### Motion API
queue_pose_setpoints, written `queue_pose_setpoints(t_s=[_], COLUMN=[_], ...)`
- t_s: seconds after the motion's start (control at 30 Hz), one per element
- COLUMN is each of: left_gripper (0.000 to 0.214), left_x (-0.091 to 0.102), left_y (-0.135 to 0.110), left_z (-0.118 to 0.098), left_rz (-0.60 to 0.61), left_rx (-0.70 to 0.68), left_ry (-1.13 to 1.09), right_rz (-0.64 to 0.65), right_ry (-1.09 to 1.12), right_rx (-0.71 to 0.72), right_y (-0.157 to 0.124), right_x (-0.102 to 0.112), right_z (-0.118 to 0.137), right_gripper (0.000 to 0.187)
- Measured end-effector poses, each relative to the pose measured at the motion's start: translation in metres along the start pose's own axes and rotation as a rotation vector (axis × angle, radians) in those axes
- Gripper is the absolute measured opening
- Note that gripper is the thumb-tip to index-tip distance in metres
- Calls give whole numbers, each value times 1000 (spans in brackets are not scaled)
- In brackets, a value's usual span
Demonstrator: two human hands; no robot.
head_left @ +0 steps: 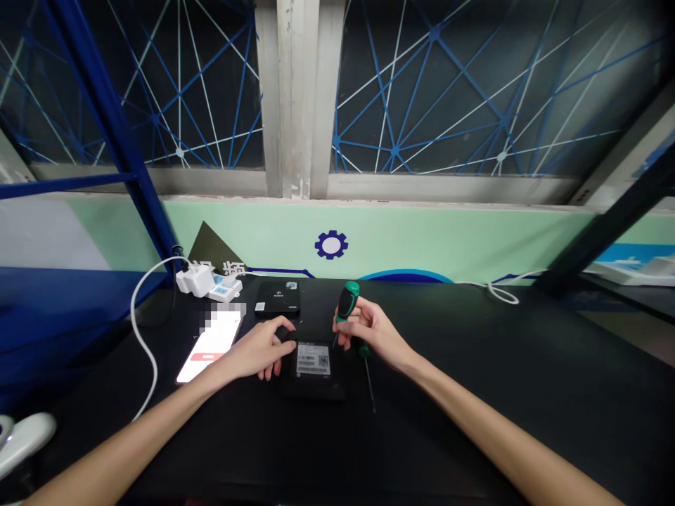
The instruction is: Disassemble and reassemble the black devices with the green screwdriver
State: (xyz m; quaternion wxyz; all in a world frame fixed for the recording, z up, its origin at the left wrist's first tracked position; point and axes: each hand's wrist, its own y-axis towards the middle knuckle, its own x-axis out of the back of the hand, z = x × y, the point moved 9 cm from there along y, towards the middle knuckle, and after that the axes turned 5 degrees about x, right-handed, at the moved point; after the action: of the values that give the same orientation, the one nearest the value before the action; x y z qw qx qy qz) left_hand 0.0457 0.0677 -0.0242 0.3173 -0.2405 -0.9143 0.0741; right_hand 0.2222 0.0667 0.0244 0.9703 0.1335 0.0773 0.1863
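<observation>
The person's 2 bare forearms reach in from the bottom corners of the view to a black tabletop (pixel 474 379). In the middle lies a flat matte-black box (pixel 313 385), turned so a white printed label with a barcode and QR code (pixel 313 359) faces up. The left hand (pixel 258 349) sits at the box's upper-left corner, its grip curled over that edge with the fingers bent down. Whether it pinches the box or only presses on it, I cannot tell. The right hand (pixel 369 330) holds a green-and-black screwdriver (pixel 346 302) upright, its grip pressed together on the handle between thumb and fingers, and the thin steel shaft points down near the box's upper edge. Just right of the box lies a second thin steel-shafted tool with a green end (pixel 368 379) — partly tucked under the right hand. Farther up sit a second black box (pixel 277 298), a glowing phone (pixel 211 344), partly blurred, and a white charger with its white cable (pixel 195 280) — all on the tabletop's left side.
</observation>
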Motion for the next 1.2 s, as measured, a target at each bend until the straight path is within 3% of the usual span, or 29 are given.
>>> queue_pose_setpoints(t_s=[1.0,1.2], left_gripper=[38,40], left_x=[8,8], left_y=[0,1], left_z=[-4,-2], left_rz=[-53,-56], left_rx=[-70,-81], left_ry=[136,129], right_rz=[54,36], right_ry=[24,73], right_rx=[-73,-62], right_y=[-3,-4], right_x=[-5,-5], right_z=[-6,-8], right_gripper=[24,32])
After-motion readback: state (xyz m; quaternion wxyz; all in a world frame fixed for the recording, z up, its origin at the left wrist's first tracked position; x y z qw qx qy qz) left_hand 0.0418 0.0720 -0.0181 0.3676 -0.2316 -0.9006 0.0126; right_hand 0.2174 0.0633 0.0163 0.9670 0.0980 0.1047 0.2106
